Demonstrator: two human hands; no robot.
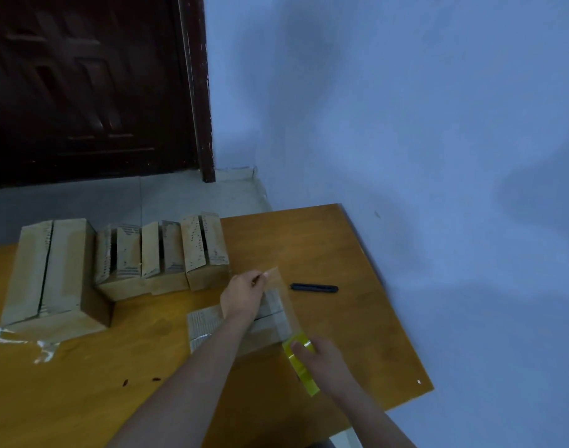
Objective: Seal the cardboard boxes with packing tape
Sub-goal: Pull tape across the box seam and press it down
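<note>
A small cardboard box (209, 324) lies on the wooden table (341, 253) in front of me, partly hidden under my left arm. My left hand (242, 297) pinches the free end of a clear tape strip (286, 302) stretched over the box's right part. My right hand (322, 357) grips the yellow packing tape roll (301, 367) at the near end of the strip. Several other cardboard boxes stand at the back left: one large box (47, 273) and smaller boxes (160, 253) with their top flaps showing open gaps.
A black utility knife (314, 288) lies on the table right of the box. Crumpled clear tape scraps (21, 341) sit at the left edge. The table's right edge runs near a blue wall; a dark wooden door (83, 85) stands behind.
</note>
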